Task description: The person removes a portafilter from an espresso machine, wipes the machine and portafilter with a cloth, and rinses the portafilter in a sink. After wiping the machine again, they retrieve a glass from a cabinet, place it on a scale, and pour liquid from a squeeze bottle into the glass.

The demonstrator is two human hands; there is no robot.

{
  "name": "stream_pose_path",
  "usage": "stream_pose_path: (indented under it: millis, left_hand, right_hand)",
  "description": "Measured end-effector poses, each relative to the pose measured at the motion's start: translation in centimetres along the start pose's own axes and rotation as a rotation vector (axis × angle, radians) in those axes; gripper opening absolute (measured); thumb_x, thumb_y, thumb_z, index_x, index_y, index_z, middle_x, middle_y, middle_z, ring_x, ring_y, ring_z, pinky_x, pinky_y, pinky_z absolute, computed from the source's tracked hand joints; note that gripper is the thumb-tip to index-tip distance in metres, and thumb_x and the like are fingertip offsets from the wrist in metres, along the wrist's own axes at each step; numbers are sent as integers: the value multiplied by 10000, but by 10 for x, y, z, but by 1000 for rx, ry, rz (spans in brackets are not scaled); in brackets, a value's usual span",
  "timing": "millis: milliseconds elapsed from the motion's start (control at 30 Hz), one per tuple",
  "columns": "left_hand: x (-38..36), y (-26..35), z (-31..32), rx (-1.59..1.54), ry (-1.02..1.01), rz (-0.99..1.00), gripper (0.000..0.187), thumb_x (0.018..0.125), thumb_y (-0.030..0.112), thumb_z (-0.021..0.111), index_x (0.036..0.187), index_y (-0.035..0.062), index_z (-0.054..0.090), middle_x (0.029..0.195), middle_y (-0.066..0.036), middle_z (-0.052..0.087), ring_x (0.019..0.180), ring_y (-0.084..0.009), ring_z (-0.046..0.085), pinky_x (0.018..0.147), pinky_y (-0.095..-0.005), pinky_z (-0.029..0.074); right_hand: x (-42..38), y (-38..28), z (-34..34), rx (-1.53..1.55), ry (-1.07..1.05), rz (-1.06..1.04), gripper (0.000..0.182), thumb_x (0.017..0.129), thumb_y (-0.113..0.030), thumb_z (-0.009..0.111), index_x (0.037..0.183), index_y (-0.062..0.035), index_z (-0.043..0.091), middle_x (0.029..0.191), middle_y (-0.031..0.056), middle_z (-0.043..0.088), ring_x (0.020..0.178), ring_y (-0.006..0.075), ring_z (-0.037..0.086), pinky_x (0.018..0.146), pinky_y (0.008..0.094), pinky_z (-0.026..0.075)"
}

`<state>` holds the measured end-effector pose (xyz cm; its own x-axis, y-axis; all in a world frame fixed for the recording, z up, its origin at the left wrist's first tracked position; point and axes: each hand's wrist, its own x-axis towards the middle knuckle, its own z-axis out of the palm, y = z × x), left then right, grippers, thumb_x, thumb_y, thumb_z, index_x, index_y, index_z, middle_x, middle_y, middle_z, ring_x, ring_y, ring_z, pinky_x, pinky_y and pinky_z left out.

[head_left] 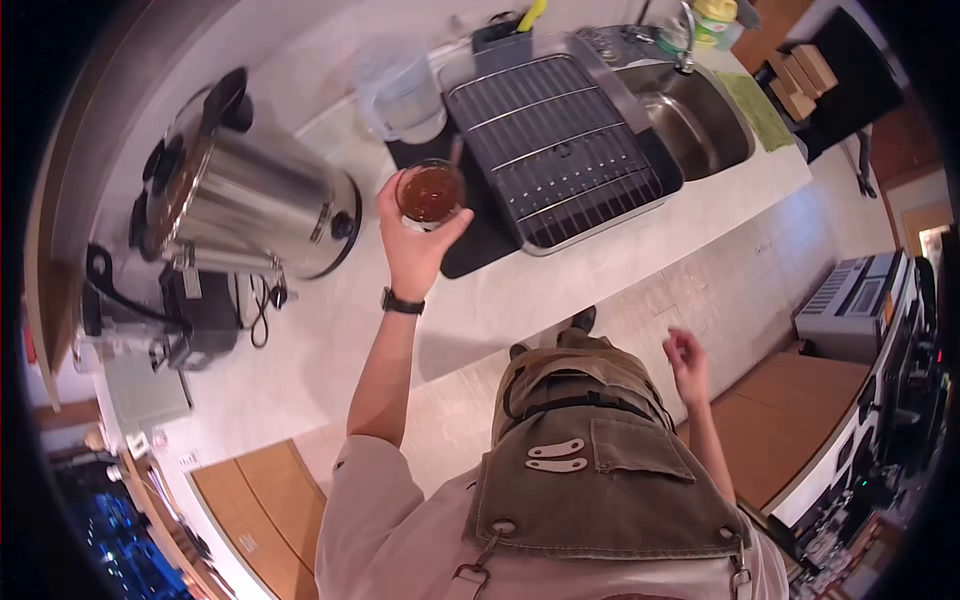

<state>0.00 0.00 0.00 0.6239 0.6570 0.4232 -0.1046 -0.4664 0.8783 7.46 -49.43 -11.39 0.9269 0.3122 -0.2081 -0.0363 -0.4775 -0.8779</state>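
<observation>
My left hand (418, 245) is wrapped round a clear glass (430, 218) of dark reddish-brown liquid, held above the counter near a black mat (482, 248). A thin stick-like thing (456, 153), perhaps a spoon handle, rises at the glass's far rim; it is too blurred to be sure. My right hand (687, 365) hangs in the air beside my apron (600, 470), away from the counter. Its fingers are loosely bent and a little apart, with nothing visible in them.
A steel urn (265, 205) stands on the counter (310, 365) at left. Behind the glass are a clear pitcher (400, 95) and a dish rack (560, 140). Farther right, a sink (690, 125) has a green cloth (757, 110) beside it. Cardboard (770, 420) lies at my right.
</observation>
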Motion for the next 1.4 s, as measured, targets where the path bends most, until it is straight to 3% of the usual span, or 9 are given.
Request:
stream_pose_path:
  millis: [200, 367, 500, 600, 833, 1033, 1067, 1233, 1400]
  left_hand:
    - [47, -100, 54, -4, 257, -39, 899, 673, 157, 954, 1385, -1, 429, 1260, -128, 589, 1147, -220, 602, 1012, -354, 489]
    - [64, -121, 80, -19, 216, -50, 679, 755, 19, 882, 1306, 13, 486, 1240, -128, 644, 1098, -227, 635, 993, -375, 518]
    - [65, -154, 76, 88, 185, 18, 536, 847, 96, 831, 1282, -22, 542, 1248, -176, 639, 1091, -266, 628, 1005, -385, 509]
    - [43, -91, 101, 568, -45, 64, 501, 933, 164, 747, 1334, -31, 520, 1347, -230, 583, 1220, -293, 571, 1077, -434, 451]
    - [-71, -14, 391, 568, -243, 162, 530, 972, 257, 663, 1397, -10, 491, 1414, -187, 541, 1302, -270, 498, 1117, -429, 381]
    - [-160, -14, 604, 374, -686, -401, 566, 1006, 336, 591, 1450, 8, 466, 1472, -150, 505, 1372, -251, 435, 1151, -425, 322]
    - [-168, -14, 637, 338, -742, -515, 573, 1011, 349, 579, 1459, 11, 462, 1482, -144, 499, 1384, -248, 425, 1157, -424, 312]
    - [-179, -26, 821, 88, -1022, -869, 611, 1039, 415, 519, 1504, 26, 441, 1530, -114, 469, 1442, -232, 372, 1185, -421, 262]
    - [-172, 57, 1101, -28, -1759, -767, 599, 1039, 437, 529, 1498, 60, 456, 1465, -80, 529, 1391, -212, 438, 1176, -386, 294]
  right_hand:
    - [-116, 225, -33, 254, 383, 428, 285, 953, -203, 717, 1143, 6, 678, 877, 25, 665, 720, 105, 608, 627, 255, 497]
    - [-143, 269, -60, 258, 347, 713, 320, 892, -186, 724, 1141, 10, 682, 839, 65, 687, 639, 132, 617, 519, 293, 497]
    - [-99, 304, -111, 183, 237, 760, 388, 891, -244, 708, 1164, 32, 691, 956, 123, 735, 732, 188, 690, 662, 336, 587]
    - [-48, 297, -180, 134, 193, 778, 441, 909, -344, 691, 1193, -7, 698, 1008, 138, 749, 817, 198, 714, 698, 351, 595]
    - [27, 396, -244, 572, 352, 713, 499, 953, -400, 682, 1265, -9, 669, 1168, 122, 727, 1055, 252, 659, 979, 395, 500]
    - [32, 396, -278, 866, -11, 958, 427, 1000, -363, 599, 1299, -66, 669, 1306, 75, 673, 1137, 169, 608, 999, 351, 490]
    - [37, 427, -268, 1245, -2, 1146, 436, 984, -414, 591, 1254, -87, 692, 1262, 83, 703, 1088, 199, 668, 972, 376, 526]
    - [48, 430, -370, 1190, 64, 1065, 449, 999, -423, 558, 1243, -71, 693, 1162, 96, 743, 966, 200, 720, 912, 400, 573]
    - [104, 394, -537, 1169, 249, 774, 473, 1051, -360, 499, 1358, -16, 605, 1303, 108, 673, 1134, 198, 651, 1021, 377, 510]
